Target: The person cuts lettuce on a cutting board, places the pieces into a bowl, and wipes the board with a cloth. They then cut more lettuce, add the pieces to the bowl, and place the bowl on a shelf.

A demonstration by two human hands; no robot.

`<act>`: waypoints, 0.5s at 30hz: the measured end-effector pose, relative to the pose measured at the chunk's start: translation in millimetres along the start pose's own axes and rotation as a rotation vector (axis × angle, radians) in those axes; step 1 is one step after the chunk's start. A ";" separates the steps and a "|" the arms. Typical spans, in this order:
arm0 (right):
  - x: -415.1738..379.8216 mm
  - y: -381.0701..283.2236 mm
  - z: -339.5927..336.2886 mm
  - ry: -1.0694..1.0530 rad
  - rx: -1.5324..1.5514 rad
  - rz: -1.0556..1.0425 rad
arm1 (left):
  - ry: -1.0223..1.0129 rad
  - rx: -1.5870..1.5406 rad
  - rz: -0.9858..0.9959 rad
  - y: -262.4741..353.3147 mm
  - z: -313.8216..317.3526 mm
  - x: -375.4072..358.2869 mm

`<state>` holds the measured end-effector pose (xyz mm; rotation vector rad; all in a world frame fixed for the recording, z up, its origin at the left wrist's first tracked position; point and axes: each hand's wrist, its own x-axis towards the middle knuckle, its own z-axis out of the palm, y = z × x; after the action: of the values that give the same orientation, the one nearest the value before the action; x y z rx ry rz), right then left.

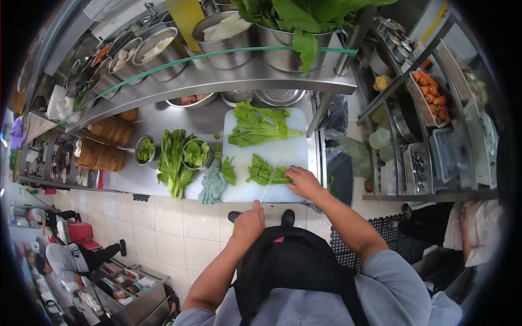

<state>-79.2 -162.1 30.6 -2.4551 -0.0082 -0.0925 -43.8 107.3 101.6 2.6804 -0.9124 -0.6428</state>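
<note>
My left hand (249,223) is closed around the handle of a knife (270,182), whose thin blade points up across a bunch of leafy greens (261,170). My right hand (304,182) grips the stem end of that bunch, close to the right of the blade. Both are over the front part of a white cutting board (239,190). Farther back on the board lies a larger bunch of lettuce-like greens (255,132). A loose cut leaf (228,171) rests near the board's left edge.
Left of the board are a crumpled greenish cloth (212,186), a whole leafy head (172,163) and metal bowls of cut leaves (196,154). A steel shelf (217,81) crosses above. A dark-lined bin (340,176) stands right. Other people (65,258) are at the sides.
</note>
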 end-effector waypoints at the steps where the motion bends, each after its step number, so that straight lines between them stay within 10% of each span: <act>1: 1.1 -1.3 2.6 0.003 0.002 0.000 | -0.016 -0.023 -0.027 5.8 1.6 -3.2; 15: -37.6 5.8 -21.3 0.109 0.054 0.241 | 0.048 0.008 0.037 6.5 0.9 12.4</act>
<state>-117.9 -179.3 40.8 -2.3748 0.3275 -0.1180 -38.8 94.5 99.0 2.6673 -0.9517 -0.5661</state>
